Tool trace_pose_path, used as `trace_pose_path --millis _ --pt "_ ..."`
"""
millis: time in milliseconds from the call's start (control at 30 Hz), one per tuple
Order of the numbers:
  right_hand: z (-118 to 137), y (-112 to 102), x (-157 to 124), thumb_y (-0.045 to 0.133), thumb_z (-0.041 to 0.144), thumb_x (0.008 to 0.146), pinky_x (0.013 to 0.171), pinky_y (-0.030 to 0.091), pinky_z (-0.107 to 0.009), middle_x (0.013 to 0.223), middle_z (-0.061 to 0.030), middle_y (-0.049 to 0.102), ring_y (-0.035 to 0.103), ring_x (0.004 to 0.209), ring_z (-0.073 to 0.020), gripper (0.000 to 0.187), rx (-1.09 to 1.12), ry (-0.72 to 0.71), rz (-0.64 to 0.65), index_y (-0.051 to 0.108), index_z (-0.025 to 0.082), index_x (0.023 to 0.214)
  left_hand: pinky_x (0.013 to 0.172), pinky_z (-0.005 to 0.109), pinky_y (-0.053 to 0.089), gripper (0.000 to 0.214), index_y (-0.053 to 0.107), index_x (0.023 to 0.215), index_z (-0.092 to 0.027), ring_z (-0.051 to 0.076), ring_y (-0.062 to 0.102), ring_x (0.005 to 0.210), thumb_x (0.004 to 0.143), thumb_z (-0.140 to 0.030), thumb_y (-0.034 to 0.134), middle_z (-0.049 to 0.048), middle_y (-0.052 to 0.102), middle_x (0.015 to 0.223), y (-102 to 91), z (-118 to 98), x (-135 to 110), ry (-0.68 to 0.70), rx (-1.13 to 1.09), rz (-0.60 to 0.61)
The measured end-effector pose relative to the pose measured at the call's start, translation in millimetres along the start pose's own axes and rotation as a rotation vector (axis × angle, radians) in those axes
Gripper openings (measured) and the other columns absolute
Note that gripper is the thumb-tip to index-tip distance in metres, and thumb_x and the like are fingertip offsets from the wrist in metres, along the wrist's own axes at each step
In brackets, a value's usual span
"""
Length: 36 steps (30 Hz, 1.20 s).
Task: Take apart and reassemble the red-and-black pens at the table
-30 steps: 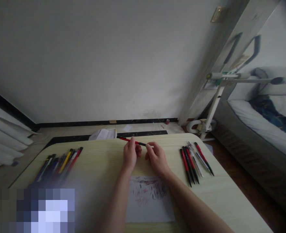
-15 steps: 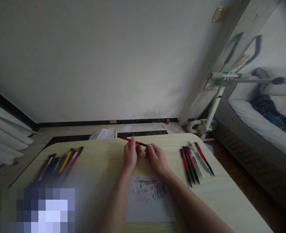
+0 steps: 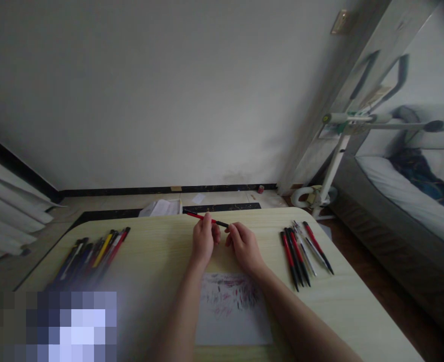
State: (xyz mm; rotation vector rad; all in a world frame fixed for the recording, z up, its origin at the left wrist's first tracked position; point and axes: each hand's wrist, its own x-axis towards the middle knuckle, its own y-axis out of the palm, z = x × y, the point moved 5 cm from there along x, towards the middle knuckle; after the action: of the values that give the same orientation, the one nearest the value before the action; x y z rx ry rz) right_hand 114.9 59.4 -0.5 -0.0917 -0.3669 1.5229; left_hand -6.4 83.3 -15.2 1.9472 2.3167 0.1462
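Above the table's far middle, a red and black pen [image 3: 196, 215] is held sideways between both hands. My left hand [image 3: 203, 237] is closed around its red barrel, thumb on top. At the black end, my right hand [image 3: 241, 241] pinches the tip with thumb and fingers. Below my wrists lies a white sheet of paper [image 3: 233, 327] covered with dark and red scribbles. To the right rests a group of red-black and clear pens [image 3: 295, 256]. On the left is a bundle of mixed pens [image 3: 103, 249], its lower part blurred.
The pale wooden table [image 3: 154, 261] has rounded far corners. Past its far edge, a box with papers [image 3: 161, 207] is on the floor by the wall. A white exercise frame [image 3: 333, 166] and a bed [image 3: 376, 201] stand at the right, a curtain [image 3: 10, 211] at the left.
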Motion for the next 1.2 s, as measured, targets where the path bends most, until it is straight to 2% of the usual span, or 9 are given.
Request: trace_pose_path --millis 900,1200 --pt "0.4 -0.3 0.5 0.038 0.037 0.087 0.049 0.036 -0.021 0.05 0.0017 0.054 0.049 0.046 -0.0116 0.028 0.006 -0.013 -0.016 0.057 0.017 0.083 0.033 0.021 0.027 0.048 0.044 0.053 -0.017 0.008 0.038 0.031 0.078 -0.057 0.04 -0.0024 0.044 0.039 0.6 0.1 0.0 -0.016 -0.03 -0.002" --pt "5.8 -3.5 0.1 0.038 0.034 0.087 0.056 0.039 -0.023 0.064 -0.0017 0.059 0.054 0.059 -0.0143 0.027 -0.012 -0.057 -0.029 0.058 0.018 0.079 0.033 0.02 0.026 0.049 0.042 0.05 -0.017 0.008 0.037 0.031 0.078 -0.057 0.04 -0.0023 0.043 0.037 0.6 0.3 0.3 -0.013 -0.03 0.011"
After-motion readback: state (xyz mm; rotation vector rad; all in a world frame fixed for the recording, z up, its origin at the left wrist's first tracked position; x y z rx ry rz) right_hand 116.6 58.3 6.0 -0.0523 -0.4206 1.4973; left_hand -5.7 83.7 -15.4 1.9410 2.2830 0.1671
